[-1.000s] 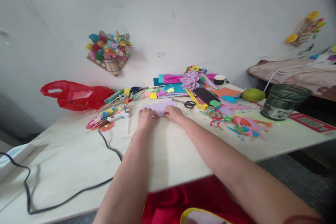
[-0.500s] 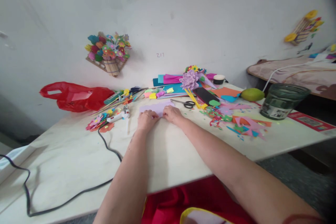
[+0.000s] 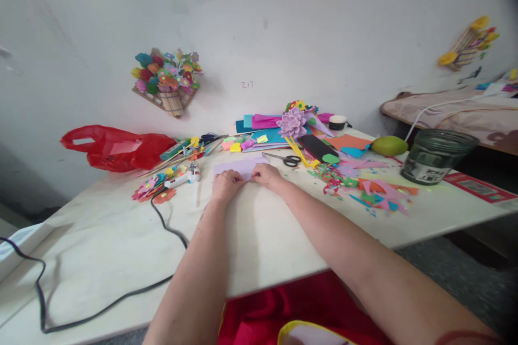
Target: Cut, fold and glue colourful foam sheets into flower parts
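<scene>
The lilac sheet (image 3: 238, 165) lies on the tabletop (image 3: 259, 240). At its near edge, the left hand (image 3: 228, 186) and the right hand (image 3: 267, 177) pinch the sheet. Relative to the sheet: scissors (image 3: 284, 158), just right; glue gun (image 3: 184, 177), left; lilac flower (image 3: 292, 122), behind and right; red bag (image 3: 117, 148), farther left.

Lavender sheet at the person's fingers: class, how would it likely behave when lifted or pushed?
The lavender sheet looks thin, so it is probably light and may droop if lifted by one edge. Lying mostly flat on the table, it would more likely slide or buckle when pushed than roll or tip.
</scene>
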`<state>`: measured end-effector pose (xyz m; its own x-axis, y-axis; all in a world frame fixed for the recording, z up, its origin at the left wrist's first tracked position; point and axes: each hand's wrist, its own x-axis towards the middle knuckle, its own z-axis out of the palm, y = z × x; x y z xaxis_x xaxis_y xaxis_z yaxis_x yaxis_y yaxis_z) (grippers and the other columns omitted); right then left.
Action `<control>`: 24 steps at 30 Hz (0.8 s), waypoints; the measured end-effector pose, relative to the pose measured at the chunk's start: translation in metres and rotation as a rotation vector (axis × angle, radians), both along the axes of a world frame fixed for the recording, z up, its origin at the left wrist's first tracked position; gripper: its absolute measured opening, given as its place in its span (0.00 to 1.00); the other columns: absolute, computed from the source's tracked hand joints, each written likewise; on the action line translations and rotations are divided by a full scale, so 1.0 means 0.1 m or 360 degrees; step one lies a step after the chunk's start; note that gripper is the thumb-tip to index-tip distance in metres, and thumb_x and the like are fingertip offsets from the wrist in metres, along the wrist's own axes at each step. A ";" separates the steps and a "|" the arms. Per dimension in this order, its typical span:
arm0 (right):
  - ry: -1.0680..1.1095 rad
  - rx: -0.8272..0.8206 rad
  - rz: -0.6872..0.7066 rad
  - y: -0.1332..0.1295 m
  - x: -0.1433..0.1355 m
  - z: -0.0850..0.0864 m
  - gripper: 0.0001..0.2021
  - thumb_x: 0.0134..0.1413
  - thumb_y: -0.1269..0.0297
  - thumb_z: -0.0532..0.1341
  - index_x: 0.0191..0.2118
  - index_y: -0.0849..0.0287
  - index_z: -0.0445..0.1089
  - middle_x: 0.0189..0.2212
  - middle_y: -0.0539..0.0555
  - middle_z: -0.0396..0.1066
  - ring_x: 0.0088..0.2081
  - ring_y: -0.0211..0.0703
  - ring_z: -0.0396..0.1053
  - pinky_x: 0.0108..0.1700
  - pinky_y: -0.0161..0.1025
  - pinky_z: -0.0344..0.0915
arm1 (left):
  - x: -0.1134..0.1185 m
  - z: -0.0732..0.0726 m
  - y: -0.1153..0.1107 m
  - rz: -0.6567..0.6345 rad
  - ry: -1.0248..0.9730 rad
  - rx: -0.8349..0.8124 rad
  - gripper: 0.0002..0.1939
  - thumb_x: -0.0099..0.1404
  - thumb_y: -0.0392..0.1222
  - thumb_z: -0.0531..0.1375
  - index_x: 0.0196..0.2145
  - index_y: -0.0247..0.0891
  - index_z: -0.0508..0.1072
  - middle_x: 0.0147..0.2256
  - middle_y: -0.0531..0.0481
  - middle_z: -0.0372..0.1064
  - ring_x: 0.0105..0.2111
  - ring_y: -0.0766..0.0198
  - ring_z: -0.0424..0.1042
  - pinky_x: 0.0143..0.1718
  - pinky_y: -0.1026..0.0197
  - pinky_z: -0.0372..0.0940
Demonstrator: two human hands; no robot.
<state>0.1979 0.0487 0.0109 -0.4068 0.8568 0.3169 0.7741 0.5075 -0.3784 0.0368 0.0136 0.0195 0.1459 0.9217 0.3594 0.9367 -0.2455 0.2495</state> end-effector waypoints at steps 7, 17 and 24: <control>0.0048 -0.0055 -0.0025 0.01 -0.01 0.00 0.06 0.46 0.62 0.61 0.28 0.58 0.72 0.33 0.50 0.71 0.34 0.35 0.65 0.32 0.30 0.56 | 0.02 0.01 0.01 0.0087 0.0032 -0.0034 0.09 0.54 0.47 0.58 0.27 0.40 0.74 0.32 0.50 0.72 0.37 0.61 0.67 0.37 0.61 0.58; -0.0085 0.0000 -0.0081 0.06 -0.05 -0.04 0.10 0.50 0.58 0.58 0.28 0.59 0.72 0.35 0.52 0.69 0.34 0.36 0.65 0.32 0.31 0.57 | 0.03 -0.02 0.04 0.0146 0.0154 -0.0023 0.12 0.56 0.49 0.55 0.29 0.40 0.74 0.36 0.47 0.71 0.40 0.57 0.65 0.42 0.56 0.57; -0.0291 0.0175 -0.0140 0.08 -0.07 -0.04 0.13 0.51 0.56 0.57 0.29 0.60 0.73 0.37 0.58 0.69 0.39 0.44 0.65 0.39 0.36 0.58 | 0.06 -0.03 0.04 0.0209 0.0211 -0.0051 0.13 0.57 0.48 0.53 0.30 0.39 0.73 0.38 0.46 0.70 0.42 0.56 0.64 0.42 0.56 0.56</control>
